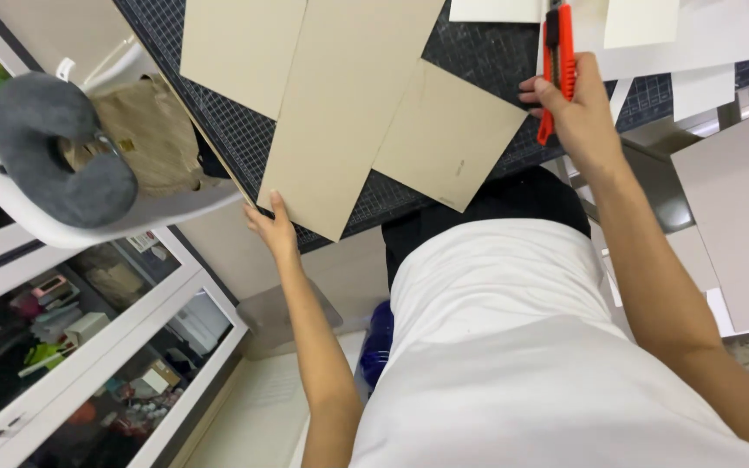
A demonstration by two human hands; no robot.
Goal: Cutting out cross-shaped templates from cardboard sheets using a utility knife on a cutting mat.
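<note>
The right hand [576, 113] is closing its fingers around a red-orange plastic utility knife [558, 65], wrist bent over the dark gridded cutting mat [478, 52]. The left hand [272, 227] is gripping the near corner of a long tan cardboard sheet [348, 104], which is overhanging the mat's edge. A white chair [88, 230] holding a grey neck pillow [54, 147] is crowding the left side.

I take this for a craft workroom or studio. A dark gridded cutting mat [487, 52] lies under my right hand [576, 113], strewn with tan card sheets [348, 104]. Below my left hand [275, 230], white glass-fronted cabinets [88, 347] hold small supplies and boxes.
</note>
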